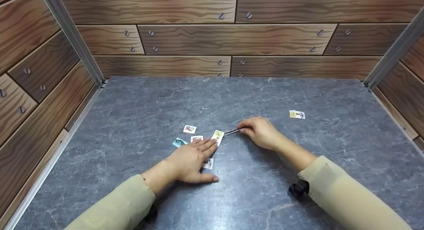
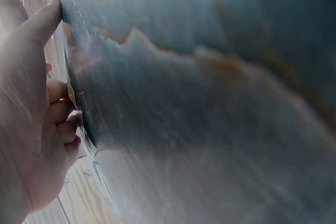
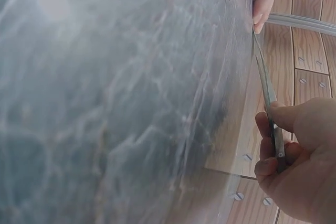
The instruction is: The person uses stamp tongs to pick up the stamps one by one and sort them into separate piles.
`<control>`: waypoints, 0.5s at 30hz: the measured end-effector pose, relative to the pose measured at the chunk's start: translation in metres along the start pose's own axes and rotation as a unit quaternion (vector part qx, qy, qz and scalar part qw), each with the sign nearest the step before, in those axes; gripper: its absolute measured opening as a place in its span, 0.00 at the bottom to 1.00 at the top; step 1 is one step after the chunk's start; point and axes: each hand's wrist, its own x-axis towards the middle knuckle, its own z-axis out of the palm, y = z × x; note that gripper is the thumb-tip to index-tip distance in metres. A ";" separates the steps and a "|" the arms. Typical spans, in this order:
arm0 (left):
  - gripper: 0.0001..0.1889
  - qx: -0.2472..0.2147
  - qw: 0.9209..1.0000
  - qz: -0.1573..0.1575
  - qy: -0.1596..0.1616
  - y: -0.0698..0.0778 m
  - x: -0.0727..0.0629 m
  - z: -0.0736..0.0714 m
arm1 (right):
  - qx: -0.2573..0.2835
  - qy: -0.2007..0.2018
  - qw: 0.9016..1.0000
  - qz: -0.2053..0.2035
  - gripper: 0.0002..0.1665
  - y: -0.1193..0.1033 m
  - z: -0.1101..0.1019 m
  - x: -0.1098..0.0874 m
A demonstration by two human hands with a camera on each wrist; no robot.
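My left hand (image 1: 193, 159) lies with its fingers extended over a group of small stamps, fingertips touching the lower part of a white-and-yellow stamp (image 1: 217, 135). Another stamp (image 1: 208, 163) shows partly between its thumb and fingers. Slim metal tweezers (image 3: 266, 77) are pinched in my right hand (image 1: 263, 132); their tips reach the yellow stamp's right edge. Whether the tips grip the paper cannot be made out. Beyond the left fingers, one reddish stamp (image 1: 196, 138) is partly covered, as is a teal stamp (image 1: 179, 142). A second reddish stamp (image 1: 189, 129) lies fully in sight.
Apart from the group, a yellow-and-white stamp (image 1: 297, 114) lies at the right on the grey marbled table (image 1: 152, 101). Wood-patterned panels (image 1: 185, 39) stand behind and at both sides. Metal posts (image 1: 74, 41) rise at the table's back corners.
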 end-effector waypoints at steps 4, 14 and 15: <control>0.57 0.000 1.000 -0.002 -0.002 0.000 0.000 -0.001 | 0.004 0.000 1.000 0.012 0.08 0.001 -0.002 0.001; 0.57 -0.001 1.000 0.000 0.001 0.001 -0.001 -0.001 | 0.009 -0.013 1.000 0.007 0.08 0.004 -0.007 -0.001; 0.57 -0.001 1.000 0.001 0.001 0.001 -0.001 -0.001 | 0.010 -0.013 1.000 0.007 0.08 0.004 -0.007 0.000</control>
